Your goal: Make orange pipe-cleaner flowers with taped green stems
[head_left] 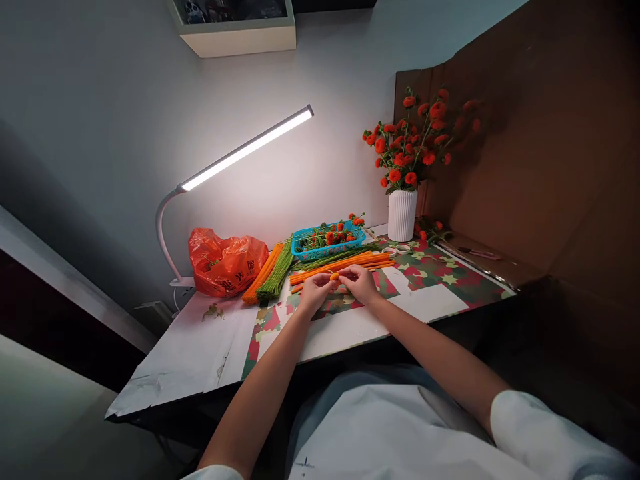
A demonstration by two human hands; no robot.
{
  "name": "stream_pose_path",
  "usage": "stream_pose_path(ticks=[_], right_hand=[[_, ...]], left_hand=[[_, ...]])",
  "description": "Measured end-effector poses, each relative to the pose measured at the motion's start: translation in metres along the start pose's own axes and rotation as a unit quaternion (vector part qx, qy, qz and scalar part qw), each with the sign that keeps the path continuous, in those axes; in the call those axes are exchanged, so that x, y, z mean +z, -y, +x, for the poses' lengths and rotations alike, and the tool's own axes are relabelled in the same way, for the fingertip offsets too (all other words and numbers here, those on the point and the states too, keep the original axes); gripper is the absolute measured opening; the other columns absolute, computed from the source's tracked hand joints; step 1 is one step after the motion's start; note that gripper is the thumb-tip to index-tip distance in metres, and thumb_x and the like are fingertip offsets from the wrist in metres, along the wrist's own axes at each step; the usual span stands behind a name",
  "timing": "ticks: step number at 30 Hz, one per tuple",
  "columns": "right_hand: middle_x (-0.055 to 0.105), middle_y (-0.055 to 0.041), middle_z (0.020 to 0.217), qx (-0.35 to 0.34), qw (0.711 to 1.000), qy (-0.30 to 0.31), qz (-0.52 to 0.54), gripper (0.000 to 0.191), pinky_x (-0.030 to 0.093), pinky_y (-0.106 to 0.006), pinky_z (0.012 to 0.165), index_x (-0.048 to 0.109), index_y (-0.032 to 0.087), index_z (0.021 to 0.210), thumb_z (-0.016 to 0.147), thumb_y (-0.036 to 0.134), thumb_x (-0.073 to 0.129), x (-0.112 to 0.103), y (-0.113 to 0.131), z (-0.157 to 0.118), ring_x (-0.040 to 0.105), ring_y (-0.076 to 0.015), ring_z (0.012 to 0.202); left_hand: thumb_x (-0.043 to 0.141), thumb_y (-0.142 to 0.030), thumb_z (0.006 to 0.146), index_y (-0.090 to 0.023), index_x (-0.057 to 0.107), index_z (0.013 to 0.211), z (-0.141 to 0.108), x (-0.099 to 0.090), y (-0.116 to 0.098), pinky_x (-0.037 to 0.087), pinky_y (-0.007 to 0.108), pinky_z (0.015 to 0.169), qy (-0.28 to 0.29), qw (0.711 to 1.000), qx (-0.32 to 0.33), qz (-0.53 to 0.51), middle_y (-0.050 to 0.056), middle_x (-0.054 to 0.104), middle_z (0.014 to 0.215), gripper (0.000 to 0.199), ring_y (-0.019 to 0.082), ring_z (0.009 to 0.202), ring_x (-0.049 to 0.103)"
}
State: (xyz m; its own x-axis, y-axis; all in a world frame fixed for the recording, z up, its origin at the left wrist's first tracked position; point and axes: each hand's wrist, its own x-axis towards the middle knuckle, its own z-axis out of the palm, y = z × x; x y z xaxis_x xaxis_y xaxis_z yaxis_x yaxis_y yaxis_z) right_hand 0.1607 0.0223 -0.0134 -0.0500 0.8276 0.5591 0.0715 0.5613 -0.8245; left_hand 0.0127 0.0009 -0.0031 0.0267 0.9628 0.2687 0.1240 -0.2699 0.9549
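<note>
In front of the blue basket (327,252), the left hand (316,291) and the right hand (360,283) pinch together one small orange piece (334,276). Orange sticks (375,261) lie between this piece and the basket. To the left of the basket is a red bag (223,263); to its right stands a white vase (402,217) with flowers (399,160).

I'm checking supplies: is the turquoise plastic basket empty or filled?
Not empty: green-stemmed red-orange flowers lie inside the turquoise plastic basket, some heads rising above its rim.
</note>
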Motion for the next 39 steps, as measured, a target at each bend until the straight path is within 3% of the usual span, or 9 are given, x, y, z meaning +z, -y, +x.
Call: stream_pose_path(ticks=[7, 13, 16, 19, 27, 32, 39], right_hand=[[0.069, -0.0062, 0.077, -0.015, 1.0, -0.015, -0.023, 0.011, 0.054, -0.03, 0.063, 0.069, 0.017, 0.074, 0.072, 0.023, 0.06, 0.0, 0.001, 0.0, 0.065, -0.0174, 0.067], [0.07, -0.0068, 0.078, 0.012, 1.0, -0.024, 0.012, 0.013, 0.055, -0.029, 0.064, 0.069, 0.017, 0.076, 0.072, 0.026, 0.061, 0.0, 0.0, 0.001, 0.065, -0.0173, 0.067], [0.07, -0.0065, 0.078, 0.016, 0.999, -0.019, 0.021, 0.013, 0.055, -0.029, 0.064, 0.069, 0.017, 0.077, 0.072, 0.026, 0.062, 0.0, -0.001, 0.001, 0.065, -0.017, 0.067], [0.069, -0.0064, 0.081, 0.001, 1.0, -0.007, 0.011, 0.014, 0.054, -0.028, 0.061, 0.069, 0.016, 0.08, 0.072, 0.025, 0.062, 0.0, 0.001, 0.0, 0.064, -0.0159, 0.066], [0.061, -0.0049, 0.095, -0.136, 0.984, 0.07, -0.09, 0.036, 0.051, -0.027, 0.068, 0.066, 0.02, 0.102, 0.067, 0.01, 0.062, -0.004, 0.012, -0.005, 0.058, -0.0149, 0.078], [0.059, -0.0027, 0.083, -0.146, 0.979, 0.063, -0.128, 0.027, 0.048, -0.03, 0.075, 0.068, 0.019, 0.092, 0.068, 0.008, 0.063, -0.005, 0.008, -0.004, 0.058, -0.0172, 0.082], [0.057, -0.0012, 0.076, -0.143, 0.979, 0.07, -0.129, 0.014, 0.046, -0.027, 0.066, 0.068, 0.016, 0.079, 0.069, 0.008, 0.063, -0.006, 0.006, -0.003, 0.056, -0.0145, 0.071]], left_hand=[[0.075, -0.033, 0.06, -0.013, 0.066, 0.075, -0.001, 0.001, -0.004, 0.052, 0.024, 0.058, -0.002, 1.0, -0.018, -0.022, 0.002, 0.066, 0.062, 0.026, 0.013, 0.057, 0.062], [0.071, -0.035, 0.066, -0.014, 0.066, 0.081, 0.002, 0.001, -0.01, 0.054, 0.023, 0.055, -0.058, 0.986, -0.106, -0.115, 0.004, 0.066, 0.072, 0.026, 0.013, 0.063, 0.064], [0.071, -0.037, 0.069, -0.014, 0.065, 0.083, 0.002, 0.001, -0.01, 0.057, 0.027, 0.06, -0.041, 0.978, -0.143, -0.15, 0.006, 0.067, 0.077, 0.028, 0.016, 0.066, 0.067], [0.072, -0.039, 0.069, -0.013, 0.065, 0.084, 0.002, 0.0, -0.009, 0.058, 0.027, 0.064, -0.01, 0.977, -0.148, -0.15, 0.007, 0.068, 0.077, 0.031, 0.015, 0.066, 0.068], [0.077, -0.042, 0.064, -0.013, 0.067, 0.079, 0.001, -0.003, -0.009, 0.056, 0.024, 0.059, -0.02, 0.978, -0.151, -0.145, 0.005, 0.068, 0.071, 0.034, 0.012, 0.058, 0.064], [0.077, -0.046, 0.062, -0.012, 0.065, 0.074, 0.0, -0.001, -0.009, 0.054, 0.023, 0.054, 0.003, 0.974, -0.161, -0.159, 0.004, 0.065, 0.063, 0.038, 0.011, 0.054, 0.062], [0.079, -0.05, 0.057, -0.012, 0.066, 0.071, -0.002, -0.001, -0.008, 0.053, 0.024, 0.057, 0.026, 0.977, -0.146, -0.155, 0.004, 0.065, 0.064, 0.043, 0.012, 0.055, 0.061]])
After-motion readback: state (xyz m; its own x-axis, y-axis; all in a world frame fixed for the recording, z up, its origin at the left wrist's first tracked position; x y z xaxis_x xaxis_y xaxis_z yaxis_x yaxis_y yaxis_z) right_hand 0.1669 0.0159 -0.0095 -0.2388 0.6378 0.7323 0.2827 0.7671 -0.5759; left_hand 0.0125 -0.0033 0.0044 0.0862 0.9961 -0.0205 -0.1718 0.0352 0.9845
